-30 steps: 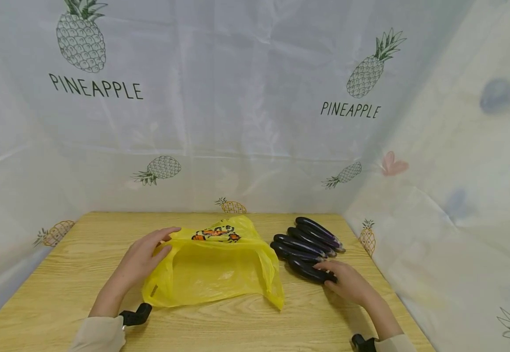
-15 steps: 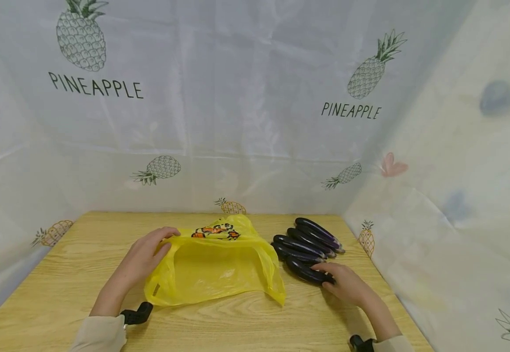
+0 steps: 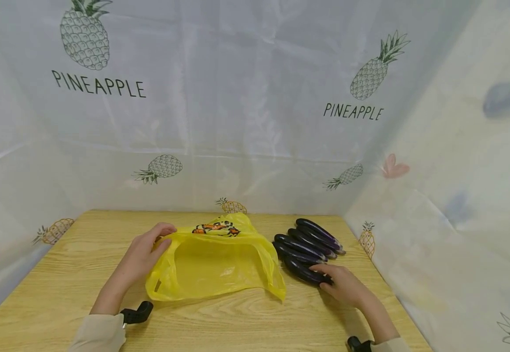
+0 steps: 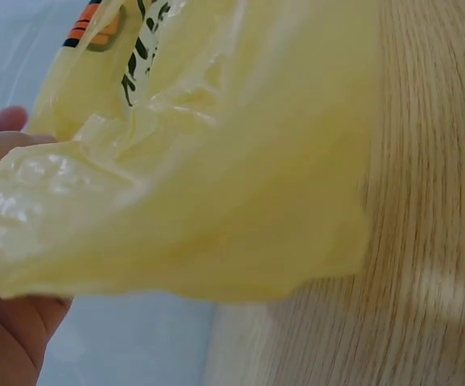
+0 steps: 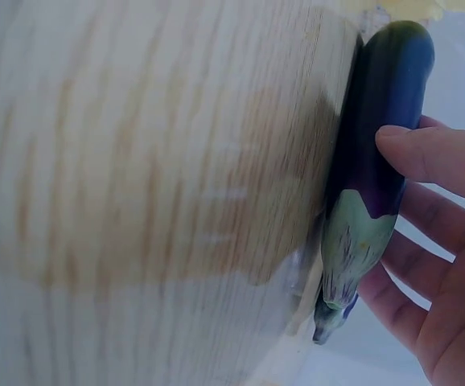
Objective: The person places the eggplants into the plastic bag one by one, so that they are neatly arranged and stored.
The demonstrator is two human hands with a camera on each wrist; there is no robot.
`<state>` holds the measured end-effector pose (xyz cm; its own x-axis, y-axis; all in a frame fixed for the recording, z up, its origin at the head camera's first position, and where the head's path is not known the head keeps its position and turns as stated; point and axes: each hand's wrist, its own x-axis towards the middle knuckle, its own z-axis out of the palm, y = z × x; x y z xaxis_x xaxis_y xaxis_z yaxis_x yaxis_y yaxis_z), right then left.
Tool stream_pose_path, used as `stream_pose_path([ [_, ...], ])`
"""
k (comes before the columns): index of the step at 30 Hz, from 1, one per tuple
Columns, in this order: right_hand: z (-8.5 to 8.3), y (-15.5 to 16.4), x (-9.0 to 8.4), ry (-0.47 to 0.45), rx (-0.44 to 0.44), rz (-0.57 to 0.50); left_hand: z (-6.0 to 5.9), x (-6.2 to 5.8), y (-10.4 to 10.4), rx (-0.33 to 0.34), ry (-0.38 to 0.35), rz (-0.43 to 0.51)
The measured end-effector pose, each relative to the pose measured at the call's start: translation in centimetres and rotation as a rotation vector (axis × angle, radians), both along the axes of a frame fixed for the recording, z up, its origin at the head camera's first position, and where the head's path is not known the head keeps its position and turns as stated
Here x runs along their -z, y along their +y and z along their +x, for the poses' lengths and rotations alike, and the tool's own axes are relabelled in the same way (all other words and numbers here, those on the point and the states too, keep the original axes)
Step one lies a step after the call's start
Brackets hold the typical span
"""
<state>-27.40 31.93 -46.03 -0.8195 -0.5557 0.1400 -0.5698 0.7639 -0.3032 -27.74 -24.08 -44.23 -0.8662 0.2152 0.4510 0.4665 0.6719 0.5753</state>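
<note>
A yellow plastic bag (image 3: 220, 266) with an orange and black print lies on the table, its mouth spread towards me. My left hand (image 3: 144, 252) holds the bag's upper left edge. In the left wrist view the yellow film (image 4: 216, 193) covers much of that hand, so part of the grip is hidden. To the right of the bag, my right hand (image 3: 345, 285) grips the nearest dark purple eggplant (image 3: 301, 270) by its stem half. The right wrist view shows the thumb on one side of this eggplant (image 5: 373, 153) and the fingers on the other.
Several more eggplants (image 3: 299, 243) lie side by side just behind the held one, stem ends to the right. The wood-grain table (image 3: 220, 327) is bounded by white pineapple-print sheeting (image 3: 246, 122) at the back and sides.
My right hand and the eggplant in it have shifted slightly left, towards the bag. The bag's front edge has risen a little in view. My left hand keeps its hold, nearly still.
</note>
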Motion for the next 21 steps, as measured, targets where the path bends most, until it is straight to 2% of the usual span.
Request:
stream_pose_path([
  [7, -0.12, 0.02, 0.36, -0.013, 0.009, 0.002, -0.06, 0.13, 0.00, 0.003, 0.040, -0.022],
  [14, 0.25, -0.15, 0.40, -0.043, 0.012, 0.011, 0.12, 0.05, -0.31, 0.020, -0.016, -0.002],
  [21, 0.61, -0.26, 0.25, -0.092, 0.032, -0.023, 0.34, -0.62, -0.17, 0.052, -0.009, -0.016],
])
